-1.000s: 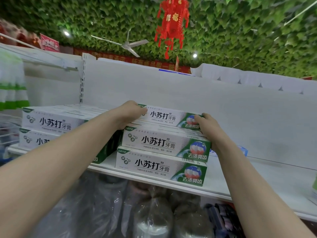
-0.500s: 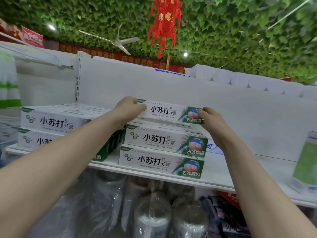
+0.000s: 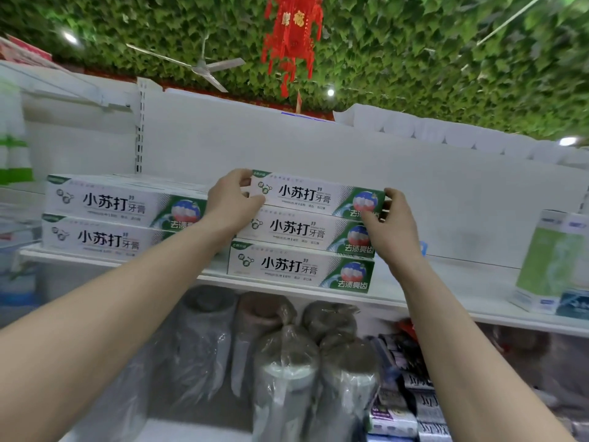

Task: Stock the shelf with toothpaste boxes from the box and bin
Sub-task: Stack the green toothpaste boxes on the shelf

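Below shelf (image 3: 446, 302) front edge: plastic-wrapped rolls (image 3: 287, 362). L hand (image 3: 231, 202) has fingers & thumb curled round left end of top toothpaste box (image 3: 306, 196). R hand (image 3: 393, 228) pinches its right end, thumb on front face, fingers over the end. Box lies flat atop 2 lower boxes (image 3: 290, 250), a 3-high stack mid-shelf near front edge. Just left, twd shelf's left end: 2-high stack (image 3: 111, 218). Green/white pack (image 3: 554, 263) at right end, well apart. Overhead, far: ceiling fan (image 3: 204, 67), red lantern (image 3: 291, 33).

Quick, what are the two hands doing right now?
Left hand: closed, gripping the left end of the top toothpaste box.
Right hand: closed, gripping that box's right end.
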`<control>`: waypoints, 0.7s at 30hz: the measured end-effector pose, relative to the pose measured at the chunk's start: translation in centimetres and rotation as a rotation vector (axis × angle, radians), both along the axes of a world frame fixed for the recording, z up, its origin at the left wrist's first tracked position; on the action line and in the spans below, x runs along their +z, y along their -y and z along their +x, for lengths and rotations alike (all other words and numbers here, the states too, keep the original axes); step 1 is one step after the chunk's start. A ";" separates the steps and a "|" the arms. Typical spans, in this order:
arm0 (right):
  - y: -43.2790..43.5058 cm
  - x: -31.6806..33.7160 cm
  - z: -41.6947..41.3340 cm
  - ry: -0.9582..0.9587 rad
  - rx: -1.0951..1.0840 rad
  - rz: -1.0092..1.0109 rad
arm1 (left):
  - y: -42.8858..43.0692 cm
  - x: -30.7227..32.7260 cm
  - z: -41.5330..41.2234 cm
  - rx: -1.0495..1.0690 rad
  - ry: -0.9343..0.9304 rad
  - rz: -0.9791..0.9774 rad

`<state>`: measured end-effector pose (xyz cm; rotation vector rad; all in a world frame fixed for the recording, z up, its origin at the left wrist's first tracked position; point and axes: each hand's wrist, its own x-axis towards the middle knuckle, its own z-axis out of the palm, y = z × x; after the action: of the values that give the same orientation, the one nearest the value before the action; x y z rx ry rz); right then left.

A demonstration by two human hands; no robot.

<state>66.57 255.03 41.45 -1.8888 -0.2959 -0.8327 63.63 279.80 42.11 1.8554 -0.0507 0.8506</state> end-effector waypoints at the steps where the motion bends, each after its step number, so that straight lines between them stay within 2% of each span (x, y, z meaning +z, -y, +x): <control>1: -0.3 -0.2 -0.1 0.005 -0.023 -0.016 | 0.2 -0.2 -0.1 0.000 -0.007 0.018; 6: -1.2 -0.8 -0.1 -0.001 -0.079 -0.085 | 0.6 -0.6 0.1 0.017 0.028 0.026; 13: -1.0 -1.2 1.1 -0.031 -0.002 -0.061 | 0.7 -1.0 0.0 -0.004 0.046 0.001; 17: -0.7 -1.6 0.8 -0.049 0.038 -0.070 | 0.8 -1.1 -0.1 0.039 0.021 0.057; 19: -0.9 -2.1 0.2 0.021 -0.012 -0.092 | 0.9 -1.6 -0.3 0.117 0.039 0.139; 21: -0.9 -3.2 -0.5 0.186 -0.115 -0.161 | 1.2 -2.3 -0.8 0.198 0.125 0.244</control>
<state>66.07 255.95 38.29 -1.9949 -0.3805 -1.0930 62.79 278.62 39.76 2.0567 -0.0515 1.1389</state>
